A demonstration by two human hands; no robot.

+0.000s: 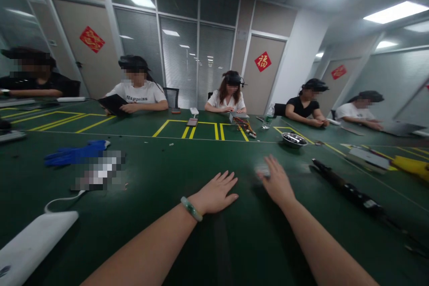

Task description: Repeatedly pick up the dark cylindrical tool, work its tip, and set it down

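Note:
My left hand [216, 193] lies palm down on the green tabletop [150, 223], fingers stretched out, with a green bangle [191, 208] at its wrist. Over the table to its right is my right hand [277, 183], its fingers spread and slightly blurred. A small pale thing [263, 170] shows beside and partly behind the right hand's fingers; it is too blurred to name, and I cannot tell whether the hand touches it. Neither hand grips anything that I can see.
Left are a blue glove [77, 153], a blurred-out device [100, 172] and a cabled white power bank [40, 241]. Right are a metal bowl [294, 139] and a long black pole-like tool [348, 190]. A bottle [268, 117] stands farther back; several people sit across the table.

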